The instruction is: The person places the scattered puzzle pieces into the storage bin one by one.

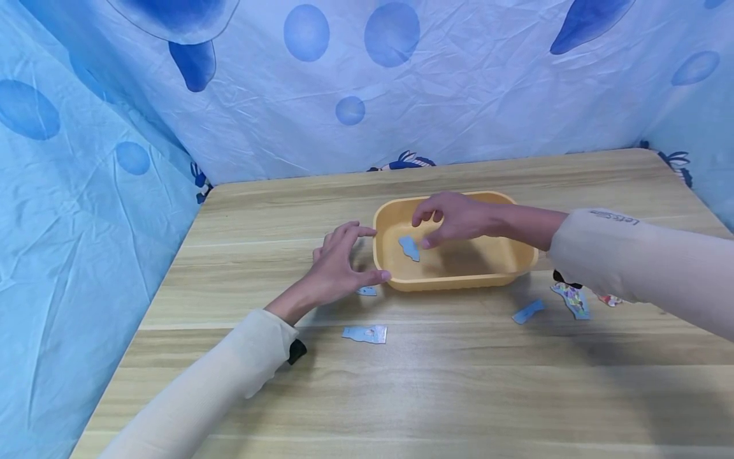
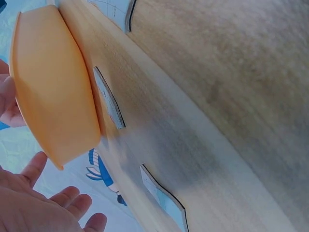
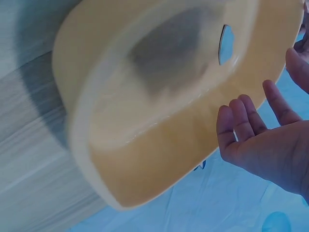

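Observation:
A yellow-orange plastic basin stands on the table with one blue puzzle-like piece lying flat inside, near its left end. My left hand is at that end, thumb and index finger spread apart, their tips right at the rim; the left wrist view shows a fingertip beside the basin's corner. Over the basin hovers my right hand, thumb apart from the bent fingers, nothing between them. In the right wrist view its fingers are loosely curved above the basin's inside. Partly hidden under my left hand lies another blue piece.
A longer blue piece lies on the table in front of the basin. To the right are a small blue piece, a colourful printed piece and a reddish one by my right sleeve. A blue patterned curtain hangs behind.

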### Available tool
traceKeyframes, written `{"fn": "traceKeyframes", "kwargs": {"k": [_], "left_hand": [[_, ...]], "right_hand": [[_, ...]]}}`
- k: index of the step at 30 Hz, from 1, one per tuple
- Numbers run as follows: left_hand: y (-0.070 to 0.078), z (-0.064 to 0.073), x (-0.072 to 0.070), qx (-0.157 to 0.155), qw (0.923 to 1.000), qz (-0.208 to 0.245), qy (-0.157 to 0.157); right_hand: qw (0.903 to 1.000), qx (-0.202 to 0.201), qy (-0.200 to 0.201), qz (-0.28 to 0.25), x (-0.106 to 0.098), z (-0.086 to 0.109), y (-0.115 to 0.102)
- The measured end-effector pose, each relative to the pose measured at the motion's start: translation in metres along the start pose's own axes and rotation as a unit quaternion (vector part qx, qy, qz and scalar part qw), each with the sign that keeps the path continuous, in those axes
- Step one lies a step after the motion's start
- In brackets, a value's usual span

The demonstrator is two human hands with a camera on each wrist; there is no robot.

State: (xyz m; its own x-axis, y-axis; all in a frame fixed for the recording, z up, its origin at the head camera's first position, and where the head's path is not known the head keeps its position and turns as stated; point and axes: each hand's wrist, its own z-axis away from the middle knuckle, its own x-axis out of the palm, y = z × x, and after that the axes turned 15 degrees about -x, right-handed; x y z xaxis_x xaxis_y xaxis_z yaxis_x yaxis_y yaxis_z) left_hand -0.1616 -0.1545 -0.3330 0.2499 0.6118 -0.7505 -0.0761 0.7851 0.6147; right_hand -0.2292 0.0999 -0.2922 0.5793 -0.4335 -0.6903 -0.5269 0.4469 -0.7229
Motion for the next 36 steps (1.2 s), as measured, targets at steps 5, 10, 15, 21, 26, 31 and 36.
{"fn": "traceKeyframes", "kwargs": {"k": [5,10,15,21,26,31,36], "left_hand": [[0.0,0.0,0.0,0.001,1.0,0.003,-0.002],[0.0,0.0,0.0,0.002,1.0,0.003,-0.003],[0.0,0.0,0.0,0.005,1.0,0.0,-0.004],[0.0,0.0,0.0,0.004,1.0,0.002,-0.004],[-0.001,0.0,-0.001,0.005,1.0,0.001,-0.005],[0.0,0.001,0.0,0.004,1.0,-0.003,-0.003],[0.0,0.0,0.0,0.005,1.0,-0.001,-0.003]], "right_hand": [[0.9996,0.016,0.025,-0.006,-0.003,0.01,-0.001],[0.9984,0.03,0.046,-0.013,-0.005,0.018,0.0],[0.9971,0.034,0.066,-0.013,-0.008,0.025,0.001],[0.9953,0.031,0.087,-0.032,-0.013,0.034,0.001],[0.9947,0.036,0.091,-0.032,-0.017,0.042,0.0],[0.9938,0.039,0.098,-0.034,-0.02,0.051,0.0],[0.9932,0.035,0.105,-0.036,-0.023,0.057,-0.002]]}}
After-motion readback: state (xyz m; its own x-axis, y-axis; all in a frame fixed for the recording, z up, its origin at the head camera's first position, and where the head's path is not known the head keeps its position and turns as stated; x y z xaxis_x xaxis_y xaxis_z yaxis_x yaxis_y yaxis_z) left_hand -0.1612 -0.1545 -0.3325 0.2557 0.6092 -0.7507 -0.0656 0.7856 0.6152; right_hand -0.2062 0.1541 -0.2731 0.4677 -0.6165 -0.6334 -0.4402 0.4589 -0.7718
